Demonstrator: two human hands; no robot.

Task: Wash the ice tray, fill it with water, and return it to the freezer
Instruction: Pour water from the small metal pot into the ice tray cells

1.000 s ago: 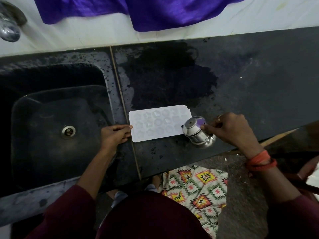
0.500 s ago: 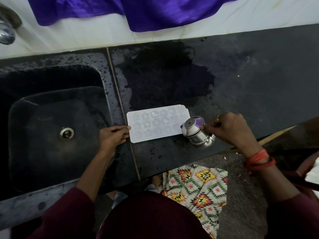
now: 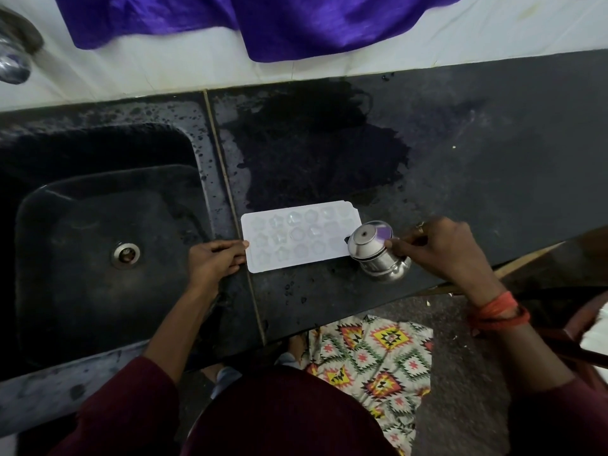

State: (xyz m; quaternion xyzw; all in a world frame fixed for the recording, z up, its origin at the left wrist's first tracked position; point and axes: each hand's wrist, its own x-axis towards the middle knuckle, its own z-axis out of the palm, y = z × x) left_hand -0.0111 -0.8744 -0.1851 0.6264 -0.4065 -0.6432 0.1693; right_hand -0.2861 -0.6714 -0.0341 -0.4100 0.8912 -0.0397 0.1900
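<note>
1. The white ice tray (image 3: 301, 236) lies flat on the black worktop (image 3: 493, 159), near the front edge and just right of the seam beside the sink (image 3: 98, 241). Its shaped cells face up.
2. The left hand (image 3: 214, 260) rests at the tray's short left end. Its fingers (image 3: 232, 248) are straight and close together, with the tips touching that edge.
3. The right hand (image 3: 441, 248) grips a small steel pot (image 3: 378, 251), with its fingers (image 3: 394, 245) curled on the pot's side. The pot is tipped toward the tray, and its mouth is at the tray's right end.
4. Red thread bands (image 3: 496, 312) circle the right wrist.
5. A dark wet patch (image 3: 312, 153) spreads on the worktop behind the tray.
6. The sink has a metal drain (image 3: 125, 255) in its floor, and a tap (image 3: 16, 57) shows at the far left.
7. Purple cloth (image 3: 296, 21) hangs over the white wall at the back.
8. A patterned fabric (image 3: 378, 353) shows below the worktop's front edge.
</note>
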